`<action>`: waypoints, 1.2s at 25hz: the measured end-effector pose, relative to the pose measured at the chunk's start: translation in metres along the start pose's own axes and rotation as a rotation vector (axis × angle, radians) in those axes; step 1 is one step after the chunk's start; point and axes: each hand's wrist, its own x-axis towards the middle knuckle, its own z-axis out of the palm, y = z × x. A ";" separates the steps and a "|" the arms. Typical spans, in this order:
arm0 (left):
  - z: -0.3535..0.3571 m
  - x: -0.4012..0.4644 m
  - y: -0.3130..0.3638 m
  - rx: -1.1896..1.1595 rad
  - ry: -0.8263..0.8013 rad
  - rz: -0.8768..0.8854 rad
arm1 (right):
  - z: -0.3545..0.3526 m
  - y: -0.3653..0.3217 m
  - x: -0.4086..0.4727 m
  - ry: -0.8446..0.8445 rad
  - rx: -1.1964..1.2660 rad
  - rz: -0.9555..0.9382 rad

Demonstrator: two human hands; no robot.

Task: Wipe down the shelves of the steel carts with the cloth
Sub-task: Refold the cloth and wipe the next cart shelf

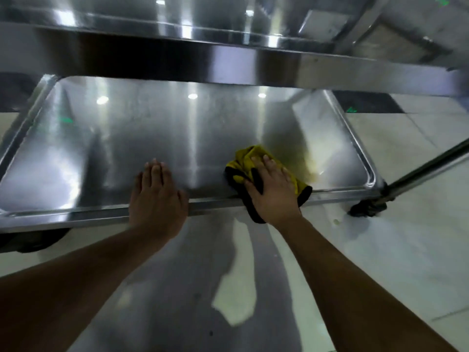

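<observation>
The yellow cloth [266,171] with a black edge is found on the low steel shelf [152,133] of the cart, close to the front rim and toward the right side. It is pressed flat by the right hand [272,189], whose fingers are laid out straight on top of it, so it is pushed and not pinched. Part of the cloth is draped over the front rim. The left hand [156,199] is rested on the same rim, with its fingers straight and flat on the steel, and nothing is held in it. An upper shelf [228,59] is seen just above, so little room is left for the arms. The cloth looks soft and light, and it is bunched up, so it can likely be squashed and folded with ease. It will probably be slid well over the smooth, shiny steel, which looks slippery. It is best pushed from the top with a flat palm, or grabbed by its bunched middle when it must be lifted. A faint yellowish smear [314,168] is seen just to the right of the cloth, so that spot may still need a wipe. A black wheel [368,208] is seen at the right corner, on the pale tiled floor [406,250].
</observation>
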 end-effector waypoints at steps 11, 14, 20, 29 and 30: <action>0.035 0.017 0.094 -0.011 0.068 0.325 | -0.017 0.067 -0.016 0.227 0.008 0.207; 0.036 0.017 0.095 -0.009 0.078 0.326 | -0.052 0.143 -0.008 0.250 -0.083 0.426; 0.037 0.016 0.100 0.044 0.064 0.300 | -0.050 0.144 0.038 0.249 -0.058 0.625; 0.033 0.015 0.097 0.036 0.040 0.319 | -0.038 0.134 0.043 0.295 -0.111 0.410; 0.034 0.016 0.098 0.040 0.040 0.313 | -0.049 0.150 0.056 0.290 -0.092 0.506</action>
